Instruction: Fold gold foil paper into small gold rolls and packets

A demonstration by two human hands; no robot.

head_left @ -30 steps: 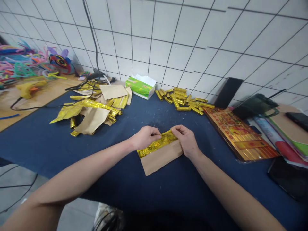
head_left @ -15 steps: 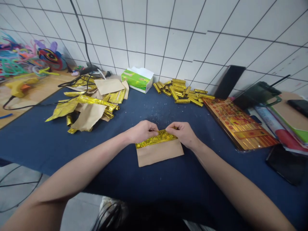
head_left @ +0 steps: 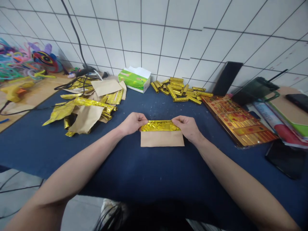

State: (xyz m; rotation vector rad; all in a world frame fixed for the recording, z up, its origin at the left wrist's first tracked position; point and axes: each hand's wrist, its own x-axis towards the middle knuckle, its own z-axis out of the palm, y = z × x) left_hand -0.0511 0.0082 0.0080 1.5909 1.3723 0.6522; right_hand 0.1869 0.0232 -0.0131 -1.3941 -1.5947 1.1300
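A sheet of gold foil paper lies before me on the dark blue cloth, its far part folded over so that a shiny gold band shows above the tan backing. My left hand pinches the far left corner of the fold between thumb and fingers. At the far right corner, my right hand grips the same folded edge. The gold band between the two hands is stretched straight, and the tan near edge points toward me.
Rolled gold tubes lie piled near the wall, beside a green tissue pack. Loose gold and tan sheets are heaped at left, near a yellow glue gun. At right are a red-gold packet, a dark mug and a black phone-like object.
Both hands have spread apart toward the ends of the folded edge. The paper has turned square to me and shifted slightly away, and its gold band is now straight.
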